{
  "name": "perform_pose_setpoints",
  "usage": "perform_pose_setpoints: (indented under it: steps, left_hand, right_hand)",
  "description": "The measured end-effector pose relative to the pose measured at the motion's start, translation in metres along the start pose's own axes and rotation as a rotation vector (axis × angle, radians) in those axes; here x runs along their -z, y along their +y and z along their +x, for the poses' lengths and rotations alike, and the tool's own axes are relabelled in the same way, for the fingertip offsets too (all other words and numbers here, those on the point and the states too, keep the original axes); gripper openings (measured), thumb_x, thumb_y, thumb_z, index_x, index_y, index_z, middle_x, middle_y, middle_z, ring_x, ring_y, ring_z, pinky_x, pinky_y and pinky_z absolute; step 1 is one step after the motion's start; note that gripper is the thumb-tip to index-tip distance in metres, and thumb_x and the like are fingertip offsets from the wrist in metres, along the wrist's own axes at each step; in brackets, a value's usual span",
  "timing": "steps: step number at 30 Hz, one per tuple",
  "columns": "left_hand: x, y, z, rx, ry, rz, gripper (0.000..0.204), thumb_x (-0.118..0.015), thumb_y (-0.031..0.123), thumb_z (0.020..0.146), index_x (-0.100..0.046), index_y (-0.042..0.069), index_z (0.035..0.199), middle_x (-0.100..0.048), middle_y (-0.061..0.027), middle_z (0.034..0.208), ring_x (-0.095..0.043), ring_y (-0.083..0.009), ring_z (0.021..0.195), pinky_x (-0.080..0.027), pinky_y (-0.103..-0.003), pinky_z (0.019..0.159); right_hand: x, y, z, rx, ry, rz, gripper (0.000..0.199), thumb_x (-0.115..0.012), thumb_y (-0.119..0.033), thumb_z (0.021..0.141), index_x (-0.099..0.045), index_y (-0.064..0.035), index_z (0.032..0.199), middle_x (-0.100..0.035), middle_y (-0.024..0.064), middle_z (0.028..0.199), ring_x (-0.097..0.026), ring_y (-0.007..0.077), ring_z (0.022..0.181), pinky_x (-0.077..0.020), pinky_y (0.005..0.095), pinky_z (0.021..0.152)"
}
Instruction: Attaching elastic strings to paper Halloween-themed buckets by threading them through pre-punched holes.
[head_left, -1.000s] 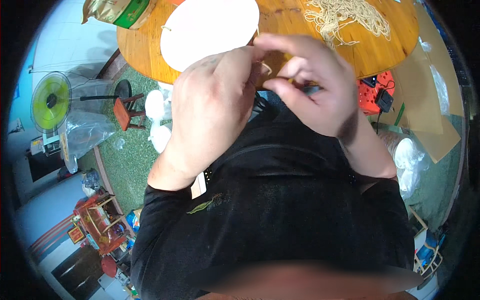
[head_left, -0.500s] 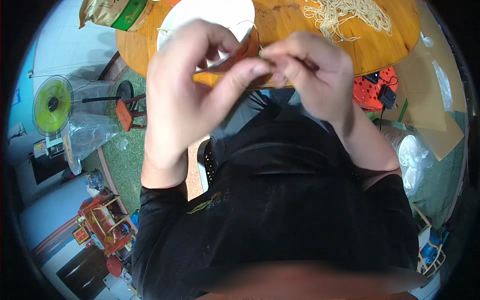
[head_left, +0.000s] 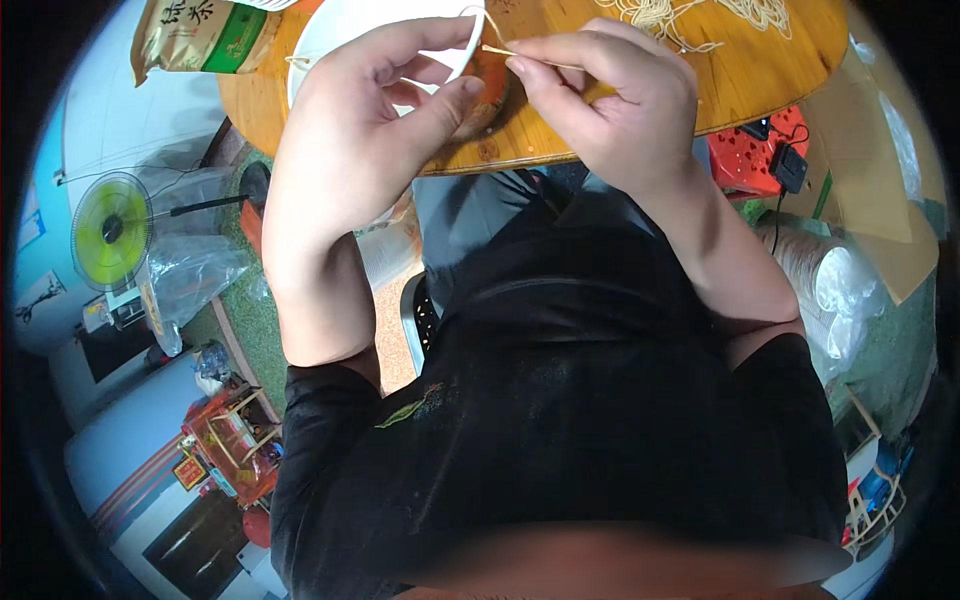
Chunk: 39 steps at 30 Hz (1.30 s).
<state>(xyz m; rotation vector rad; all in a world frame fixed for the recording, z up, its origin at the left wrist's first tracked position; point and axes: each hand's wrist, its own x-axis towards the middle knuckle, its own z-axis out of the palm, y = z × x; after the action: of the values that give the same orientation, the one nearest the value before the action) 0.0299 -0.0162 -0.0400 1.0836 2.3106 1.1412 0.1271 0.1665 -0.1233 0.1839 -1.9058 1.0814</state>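
Head view: both hands had moved up from in front of the chest to over the table [head_left: 760, 80] edge, beside the white bowl [head_left: 330, 30], so the work had shifted onto the table. Right hand [head_left: 620, 110] fingers were pinched shut on a thin pale noodle strand [head_left: 530, 57]. Its long axis ran roughly left-right, free tip pointing left toward the loosely open, empty left hand [head_left: 350, 140].

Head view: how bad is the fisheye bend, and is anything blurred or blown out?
Head view: strong barrel bend, black corners; the wooden table edge curves hard. Lighting is even and soft, no harsh shadows. The white plate is nearly blown out. The left hand and right hand are sharp, as is the thin strand pinched in the right one. A smeared band runs along the lower edge.
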Motion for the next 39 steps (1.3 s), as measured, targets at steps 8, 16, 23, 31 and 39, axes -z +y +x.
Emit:
perform_pose_setpoints:
  steps: [8,16,23,31,39]
  left_hand:
    - [0.003,0.003,0.003,-0.015,-0.109,0.066,0.041,-0.068,0.0,0.098,-0.059,-0.005,0.137,-0.069,-0.0124,0.117,-0.07,-0.0198,0.105,-0.063,-0.036,0.091]
    - [0.002,0.001,0.002,-0.019,-0.107,0.052,0.042,-0.068,0.001,0.098,-0.058,-0.005,0.138,-0.069,-0.0119,0.119,-0.069,-0.0199,0.108,-0.063,-0.035,0.093]
    - [-0.001,0.0,0.002,-0.001,-0.104,-0.175,0.04,-0.066,0.001,0.099,-0.058,-0.005,0.137,-0.069,-0.0125,0.12,-0.069,-0.0207,0.109,-0.063,-0.037,0.093]
    - [0.002,-0.001,0.002,0.062,-0.135,-0.245,0.036,-0.061,0.005,0.103,-0.058,-0.004,0.138,-0.069,-0.0123,0.12,-0.07,-0.0205,0.107,-0.063,-0.038,0.092]
    - [0.0,0.005,0.007,0.142,-0.062,-0.147,0.03,-0.053,0.012,0.109,-0.061,-0.003,0.134,-0.071,-0.0107,0.118,-0.071,-0.0171,0.106,-0.064,-0.035,0.089]
  right_hand:
    - [0.006,-0.008,0.009,-0.142,0.043,0.085,0.013,-0.08,-0.002,0.082,-0.07,-0.002,0.09,-0.057,0.0083,0.063,-0.054,0.0197,0.051,-0.0396,0.0339,0.048]
    - [0.005,-0.008,0.01,-0.11,0.028,0.065,0.013,-0.08,-0.001,0.082,-0.07,-0.0019,0.091,-0.057,0.0081,0.064,-0.055,0.0203,0.052,-0.04,0.0336,0.047]
    - [0.003,-0.007,0.01,-0.13,0.0,0.075,0.011,-0.08,-0.003,0.082,-0.072,-0.0008,0.089,-0.063,0.0109,0.068,-0.061,0.0241,0.056,-0.0438,0.0357,0.05]
    - [0.002,-0.013,0.012,-0.181,-0.021,0.066,0.01,-0.079,-0.003,0.082,-0.073,0.0005,0.089,-0.062,0.0115,0.067,-0.06,0.0241,0.055,-0.0443,0.0353,0.05]
    - [-0.024,0.023,0.01,0.328,0.273,0.17,0.009,-0.078,-0.003,0.083,-0.072,0.001,0.088,-0.061,0.0124,0.067,-0.06,0.0254,0.054,-0.0442,0.0361,0.049]
